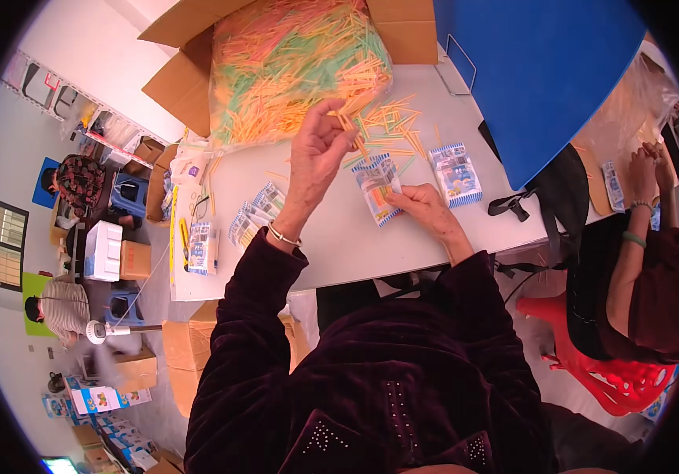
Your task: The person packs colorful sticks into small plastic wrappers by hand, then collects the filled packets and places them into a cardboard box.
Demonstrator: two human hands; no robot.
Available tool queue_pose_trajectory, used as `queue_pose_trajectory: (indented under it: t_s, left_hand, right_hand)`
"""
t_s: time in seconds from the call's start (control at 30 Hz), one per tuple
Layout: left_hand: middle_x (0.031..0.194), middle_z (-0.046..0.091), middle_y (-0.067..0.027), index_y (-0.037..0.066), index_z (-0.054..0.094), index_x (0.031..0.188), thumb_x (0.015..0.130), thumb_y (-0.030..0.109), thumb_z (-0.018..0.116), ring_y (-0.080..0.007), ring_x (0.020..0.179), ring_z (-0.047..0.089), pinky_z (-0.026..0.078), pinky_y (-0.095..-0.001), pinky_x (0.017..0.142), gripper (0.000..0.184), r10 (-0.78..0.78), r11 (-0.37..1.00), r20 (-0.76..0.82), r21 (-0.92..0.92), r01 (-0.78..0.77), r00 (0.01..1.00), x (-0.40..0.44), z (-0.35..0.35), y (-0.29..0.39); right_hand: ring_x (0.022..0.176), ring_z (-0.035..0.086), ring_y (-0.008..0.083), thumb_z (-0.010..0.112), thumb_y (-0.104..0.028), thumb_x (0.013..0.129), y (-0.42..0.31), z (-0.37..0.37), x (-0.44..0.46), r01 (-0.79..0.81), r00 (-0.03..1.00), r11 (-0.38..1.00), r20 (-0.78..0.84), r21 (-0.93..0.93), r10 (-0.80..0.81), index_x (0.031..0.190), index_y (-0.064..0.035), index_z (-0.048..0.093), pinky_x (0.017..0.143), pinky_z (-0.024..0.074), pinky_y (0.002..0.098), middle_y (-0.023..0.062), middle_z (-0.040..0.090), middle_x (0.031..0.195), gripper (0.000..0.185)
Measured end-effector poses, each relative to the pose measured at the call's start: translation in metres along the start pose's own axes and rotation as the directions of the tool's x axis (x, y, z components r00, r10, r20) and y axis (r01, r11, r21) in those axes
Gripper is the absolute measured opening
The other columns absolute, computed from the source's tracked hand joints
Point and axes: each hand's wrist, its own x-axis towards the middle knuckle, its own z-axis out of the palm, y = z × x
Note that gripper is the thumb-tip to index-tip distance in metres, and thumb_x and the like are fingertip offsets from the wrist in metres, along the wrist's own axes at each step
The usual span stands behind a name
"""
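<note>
My left hand (pixel 317 154) is raised above the table, its thumb and fingers pinching a few thin yellow-orange sticks (pixel 359 144). My right hand (pixel 432 212) grips the lower right edge of a small clear packet (pixel 375 189) with blue-striped ends. Coloured sticks show inside that packet, and its top end is just below the sticks in my left hand. Loose yellow, orange and green sticks (pixel 399 122) lie scattered behind it. To the right rests a stack of similar packets (pixel 456 174); more packets (pixel 256 212) lie left of my left wrist.
An open cardboard box (pixel 407 35) holds a large plastic bag of coloured sticks (pixel 292 67). A yellow cutter (pixel 184 241) and another packet stack (pixel 203 249) sit at the table's left edge. A blue panel (pixel 537 71) stands right; beyond it another person's hands (pixel 646 170) work.
</note>
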Motion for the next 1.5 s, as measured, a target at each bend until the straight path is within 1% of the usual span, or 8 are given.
queue_pose_trajectory:
  t_s: [0.33,0.6,0.83,1.03,1.23,1.33,1.43,1.5]
  left_hand:
    - [0.090,0.064,-0.0063,0.000,0.049,0.115,0.086,0.001,0.055,-0.0089,0.084,0.057,0.043,-0.0201,0.074,0.029,-0.157,0.972,0.030,0.183,0.149,0.987,-0.026,0.004,-0.016]
    - [0.091,0.064,-0.0069,-0.002,0.051,0.107,0.087,0.003,0.056,-0.0080,0.085,0.057,0.043,-0.0200,0.078,0.021,-0.145,0.986,-0.051,-0.091,0.140,0.988,-0.028,0.007,-0.016]
    - [0.091,0.064,-0.0059,-0.001,0.052,0.104,0.087,0.003,0.056,-0.0080,0.084,0.058,0.043,-0.0203,0.078,0.018,-0.243,0.970,-0.047,0.001,0.243,0.969,-0.033,0.011,-0.026]
    - [0.089,0.063,-0.0047,-0.001,0.055,0.098,0.089,0.007,0.055,-0.0068,0.082,0.056,0.043,-0.0217,0.077,0.013,-0.272,0.962,0.131,0.018,0.272,0.953,-0.028,-0.004,-0.015]
    - [0.094,0.062,-0.0022,-0.001,0.053,0.111,0.089,0.015,0.057,-0.0087,0.084,0.055,0.041,-0.0218,0.079,0.028,-0.230,0.939,0.268,0.313,0.141,0.935,-0.034,-0.009,-0.032]
    - [0.099,0.061,-0.0006,-0.002,0.054,0.113,0.089,0.016,0.058,-0.0096,0.085,0.055,0.041,-0.0218,0.080,0.031,0.095,0.795,0.288,0.554,-0.247,0.953,-0.035,-0.003,-0.026]
    - [0.103,0.060,-0.0016,-0.002,0.056,0.110,0.089,0.015,0.059,-0.0095,0.088,0.056,0.043,-0.0226,0.081,0.028,0.058,0.859,0.100,0.502,-0.100,0.993,-0.042,0.005,-0.019]
    - [0.098,0.060,-0.0037,-0.002,0.056,0.108,0.085,0.008,0.061,-0.0099,0.087,0.055,0.046,-0.0245,0.078,0.025,-0.311,0.950,0.171,0.016,0.313,0.935,-0.047,0.008,-0.027]
  right_hand:
    - [0.073,0.052,0.0029,0.056,-0.022,0.090,0.004,0.003,0.000,0.019,1.000,1.000,0.006,-0.007,-0.019,0.102,0.0031,0.065,0.067,0.0421,0.0180,-0.0010,0.062,0.083,0.029]
    - [0.076,0.050,0.0018,0.055,-0.022,0.091,0.001,0.008,0.000,0.026,1.000,0.999,-0.001,0.031,-0.026,0.102,0.0033,0.064,0.068,0.0406,0.0174,-0.0026,0.061,0.083,0.029]
    - [0.072,0.043,0.0018,0.052,-0.025,0.093,0.001,0.008,-0.003,0.032,0.999,0.997,0.007,-0.067,-0.032,0.102,0.0032,0.063,0.064,0.0357,0.0178,-0.0054,0.055,0.079,0.032]
    - [0.073,0.040,0.0014,0.049,-0.029,0.095,0.001,0.008,-0.005,0.056,0.998,0.998,-0.004,0.005,-0.056,0.101,0.0031,0.063,0.065,0.0339,0.0184,-0.0066,0.052,0.076,0.035]
    - [0.074,0.040,0.0018,0.046,-0.030,0.096,-0.011,0.011,-0.012,0.063,0.998,0.998,-0.025,-0.014,-0.064,0.098,0.0028,0.062,0.067,0.0346,0.0185,-0.0067,0.052,0.076,0.036]
    - [0.077,0.044,0.0017,0.046,-0.030,0.096,-0.003,0.011,-0.008,0.088,0.995,0.994,-0.054,0.069,-0.084,0.100,0.0011,0.062,0.071,0.0369,0.0181,-0.0057,0.056,0.082,0.035]
    - [0.081,0.048,0.0018,0.046,-0.028,0.096,0.005,0.009,-0.005,0.107,0.993,0.980,-0.060,0.168,-0.098,0.104,-0.0006,0.062,0.076,0.0393,0.0185,-0.0041,0.060,0.089,0.033]
    - [0.083,0.049,0.0020,0.046,-0.027,0.096,0.003,0.010,-0.004,0.113,0.993,0.975,-0.052,0.191,-0.104,0.106,-0.0014,0.062,0.078,0.0403,0.0191,-0.0032,0.061,0.093,0.031]
